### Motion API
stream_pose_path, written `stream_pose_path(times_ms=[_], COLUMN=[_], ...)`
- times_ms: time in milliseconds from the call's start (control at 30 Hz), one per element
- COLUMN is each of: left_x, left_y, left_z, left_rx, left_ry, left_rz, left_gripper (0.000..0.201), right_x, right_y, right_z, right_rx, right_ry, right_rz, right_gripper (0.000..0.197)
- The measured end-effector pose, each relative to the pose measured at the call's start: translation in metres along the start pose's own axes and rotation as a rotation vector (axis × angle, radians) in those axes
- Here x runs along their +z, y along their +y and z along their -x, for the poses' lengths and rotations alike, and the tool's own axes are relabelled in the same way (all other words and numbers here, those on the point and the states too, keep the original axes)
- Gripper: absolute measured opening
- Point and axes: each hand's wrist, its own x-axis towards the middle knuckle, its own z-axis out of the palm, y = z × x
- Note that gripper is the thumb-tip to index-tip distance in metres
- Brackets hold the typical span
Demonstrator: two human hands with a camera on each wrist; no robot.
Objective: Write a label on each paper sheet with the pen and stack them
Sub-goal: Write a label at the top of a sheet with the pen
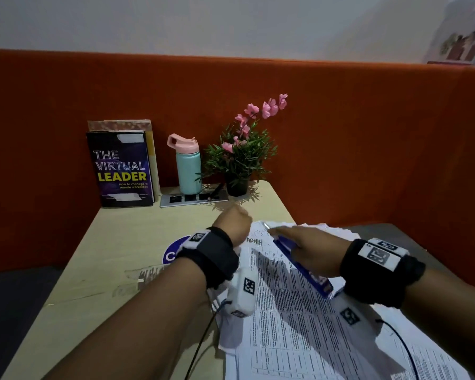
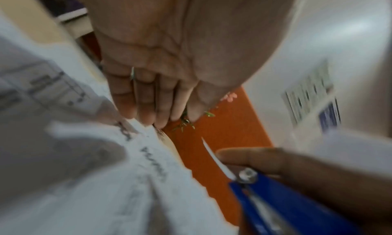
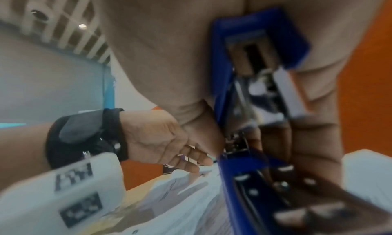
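Note:
A stack of printed paper sheets [image 1: 299, 325] lies on the table's right half, its top sheet marked "ADMIN" [image 1: 254, 241] by hand. My left hand [image 1: 232, 224] sits at the stack's far left corner, fingers [image 2: 148, 107] together and pointing down, tips touching the paper edge [image 2: 144, 138]. My right hand [image 1: 310, 248] grips a blue stapler [image 1: 299, 266] over the top of the sheets, index finger stretched along it toward the metal nose [image 2: 214, 156]. The right wrist view shows the stapler [image 3: 222, 87] lying in my palm. No pen shows in any view.
At the back of the beige table [image 1: 121, 270] stand a book [image 1: 122, 168], a teal bottle [image 1: 188, 165] and a potted plant with pink flowers [image 1: 242, 157]. An orange partition [image 1: 368, 133] walls the desk. A blue round sticker [image 1: 173, 250] lies by my left wrist.

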Motion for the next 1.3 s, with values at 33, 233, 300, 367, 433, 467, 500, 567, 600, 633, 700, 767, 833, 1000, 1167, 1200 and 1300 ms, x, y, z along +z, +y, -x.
stream_pose_path(times_ms=[33,233,300,367,433,467,500,567,600,633,700,767,833,1000,1167,1200,1300], left_x=[0.005,0.026,0.025,0.024,0.022,0.020,0.018,0.014,0.012,0.010,0.009,0.009,0.008,0.004,0.004,0.004,0.004], left_y=[-0.006,-0.033,-0.036,-0.039,-0.044,-0.047,-0.051,-0.060,-0.063,-0.068,-0.073,-0.076,-0.076,-0.070,-0.065,-0.064,-0.066], left_z=[-0.004,-0.013,-0.015,-0.018,-0.018,-0.018,-0.016,-0.014,-0.012,-0.013,-0.012,-0.011,-0.009,0.000,0.010,0.010,0.006], left_rx=[-0.006,-0.032,-0.036,-0.047,-0.039,-0.021,-0.004,0.012,0.019,0.018,0.002,0.015,0.025,0.003,-0.037,-0.043,-0.052], left_ry=[-0.043,-0.074,-0.048,-0.039,-0.053,-0.063,-0.073,-0.068,-0.051,-0.031,-0.029,-0.066,-0.091,-0.080,-0.069,-0.066,-0.068], left_rz=[-0.232,-0.768,-0.729,-0.656,-0.516,-0.420,-0.339,-0.221,-0.172,-0.130,-0.041,0.002,0.005,0.091,0.275,0.273,0.236], left_gripper=[0.014,0.048,0.047,0.039,0.030,0.026,0.025,0.021,0.019,0.017,0.022,0.041,0.050,0.033,0.021,0.021,0.019], right_x=[0.005,0.032,0.035,0.036,0.037,0.037,0.037,0.036,0.035,0.034,0.032,0.037,0.042,0.048,0.053,0.055,0.060], right_y=[0.001,0.003,0.003,0.003,0.002,0.001,0.001,0.000,-0.001,-0.002,-0.005,-0.009,-0.011,-0.019,-0.024,-0.024,-0.027], right_z=[0.000,-0.002,-0.003,-0.003,-0.003,-0.003,-0.003,-0.004,-0.004,-0.005,-0.005,-0.004,-0.003,-0.005,-0.006,-0.006,-0.006], right_rx=[0.014,0.078,0.069,0.057,0.040,0.027,0.017,0.003,-0.002,-0.002,-0.002,-0.001,-0.004,0.016,0.029,0.037,0.064], right_ry=[-0.052,-0.103,-0.083,-0.057,-0.020,-0.001,0.008,-0.006,-0.020,-0.033,-0.044,-0.037,-0.016,0.041,0.063,0.069,0.080], right_rz=[-0.023,-0.111,-0.126,-0.138,-0.127,-0.116,-0.099,-0.034,0.013,0.064,0.156,0.220,0.262,0.303,0.351,0.363,0.386], right_gripper=[0.058,0.053,0.051,0.050,0.050,0.049,0.048,0.050,0.050,0.051,0.051,0.054,0.056,0.053,0.056,0.057,0.061])
